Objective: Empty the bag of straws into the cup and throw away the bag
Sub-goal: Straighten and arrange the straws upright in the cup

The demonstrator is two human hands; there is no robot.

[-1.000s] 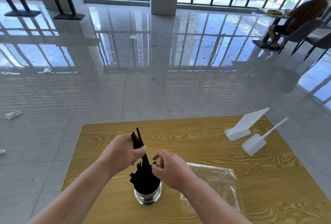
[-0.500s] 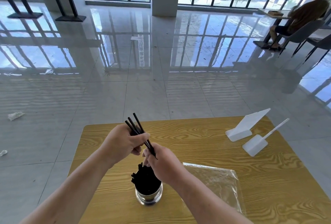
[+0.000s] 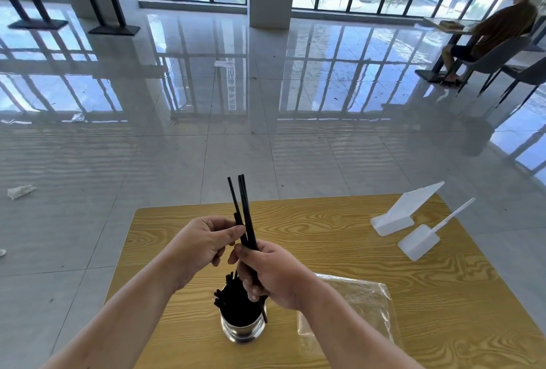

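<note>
Overhead, our right hand [image 3: 271, 274] grips loose straws [image 3: 243, 209]; our left hand [image 3: 201, 246] pinches them above the cup [image 3: 243, 328], bag [image 3: 354, 306] lying beside it on the table [image 3: 325, 221].

Cup [image 3: 243, 328] on table [image 3: 339, 229], near front edge, left of centre. Straws [image 3: 233, 299] in cup. Bag [image 3: 354, 306] flat on table, just right of cup. Both hands above cup: left hand [image 3: 201, 246] left of right hand [image 3: 270, 274], loose straws [image 3: 243, 209] between them, pointing up. Two stands [image 3: 404, 212] at table's far right, side by side. Seated person [image 3: 499, 29] far right, well behind table.
</note>
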